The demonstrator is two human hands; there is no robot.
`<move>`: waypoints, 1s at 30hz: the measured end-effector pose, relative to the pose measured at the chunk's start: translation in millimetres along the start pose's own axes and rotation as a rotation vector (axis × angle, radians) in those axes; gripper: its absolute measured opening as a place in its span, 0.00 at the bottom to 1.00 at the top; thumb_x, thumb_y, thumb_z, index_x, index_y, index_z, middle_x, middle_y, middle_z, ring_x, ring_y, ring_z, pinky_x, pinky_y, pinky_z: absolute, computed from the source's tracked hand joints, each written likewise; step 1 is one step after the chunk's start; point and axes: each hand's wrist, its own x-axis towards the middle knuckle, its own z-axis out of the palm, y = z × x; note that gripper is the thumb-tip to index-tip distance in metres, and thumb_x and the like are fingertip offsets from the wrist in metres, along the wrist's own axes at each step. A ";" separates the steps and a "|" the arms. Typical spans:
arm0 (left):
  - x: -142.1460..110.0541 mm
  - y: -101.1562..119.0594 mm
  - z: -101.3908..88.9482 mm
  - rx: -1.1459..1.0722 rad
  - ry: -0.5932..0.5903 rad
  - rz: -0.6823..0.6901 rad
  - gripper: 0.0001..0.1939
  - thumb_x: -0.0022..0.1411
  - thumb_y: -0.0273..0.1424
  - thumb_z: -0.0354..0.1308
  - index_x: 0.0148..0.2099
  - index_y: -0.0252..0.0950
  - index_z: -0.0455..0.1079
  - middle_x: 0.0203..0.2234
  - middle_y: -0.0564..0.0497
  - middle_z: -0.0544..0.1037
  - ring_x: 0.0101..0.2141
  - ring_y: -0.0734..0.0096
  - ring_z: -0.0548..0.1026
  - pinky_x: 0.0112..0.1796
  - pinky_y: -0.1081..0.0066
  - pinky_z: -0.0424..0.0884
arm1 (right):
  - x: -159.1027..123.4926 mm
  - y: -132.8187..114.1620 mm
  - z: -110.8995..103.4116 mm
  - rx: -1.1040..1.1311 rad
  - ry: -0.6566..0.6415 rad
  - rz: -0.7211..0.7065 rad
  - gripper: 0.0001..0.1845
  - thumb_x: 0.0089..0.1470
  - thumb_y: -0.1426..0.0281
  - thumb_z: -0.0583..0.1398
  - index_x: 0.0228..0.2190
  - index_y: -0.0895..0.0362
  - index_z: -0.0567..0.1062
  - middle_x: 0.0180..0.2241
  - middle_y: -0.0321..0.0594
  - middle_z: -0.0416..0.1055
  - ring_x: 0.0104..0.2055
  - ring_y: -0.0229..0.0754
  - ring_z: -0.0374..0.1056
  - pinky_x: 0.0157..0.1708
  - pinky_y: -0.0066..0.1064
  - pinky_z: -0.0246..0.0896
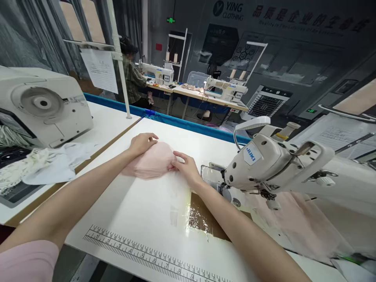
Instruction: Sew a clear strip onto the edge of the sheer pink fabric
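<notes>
A folded piece of sheer pink fabric (pixel 154 160) lies on the white sewing table (pixel 141 203). My left hand (pixel 143 144) rests at the far left edge of this fabric, its fingers loosely bent and pointing right. At the fabric's right edge, my right hand (pixel 187 167) has thumb and fingers closed on the border. The undersides of the fingers are partly hidden. To the right of that hand stands a white JUKI sewing machine (pixel 264 160), its needle area close to my right wrist.
More sheer pink fabric (pixel 302 219) lies under the machine's arm. A printed ruler (pixel 141 250) runs along the front edge. At left are another machine (pixel 49 105) and white lace cloth (pixel 53 164). A person (pixel 133 78) sits beyond the blue-edged table.
</notes>
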 end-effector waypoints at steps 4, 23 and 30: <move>-7.8 5.8 -0.4 0.145 0.072 0.058 0.13 0.64 0.36 0.52 0.47 0.39 0.72 0.43 0.47 0.76 0.44 0.61 0.73 0.45 0.62 0.64 | 0.0 -4.7 -4.7 -0.044 -0.042 0.026 0.30 0.47 0.79 0.57 0.55 0.65 0.65 0.20 0.34 0.74 0.28 0.42 0.75 0.37 0.37 0.74; -118.1 131.5 42.7 0.081 0.104 0.910 0.09 0.64 0.34 0.52 0.42 0.43 0.73 0.35 0.54 0.81 0.35 0.64 0.78 0.38 0.65 0.70 | -188.4 -19.6 -183.4 -0.820 0.046 -0.267 0.14 0.56 0.79 0.56 0.39 0.55 0.77 0.39 0.37 0.77 0.39 0.35 0.73 0.38 0.27 0.69; -128.8 207.2 100.4 -0.040 -0.050 1.053 0.12 0.68 0.32 0.49 0.43 0.38 0.74 0.37 0.53 0.81 0.34 0.69 0.78 0.37 0.67 0.69 | -195.0 -17.8 -255.9 -1.394 0.372 -0.163 0.14 0.52 0.80 0.56 0.38 0.57 0.76 0.42 0.42 0.75 0.43 0.45 0.70 0.32 0.30 0.59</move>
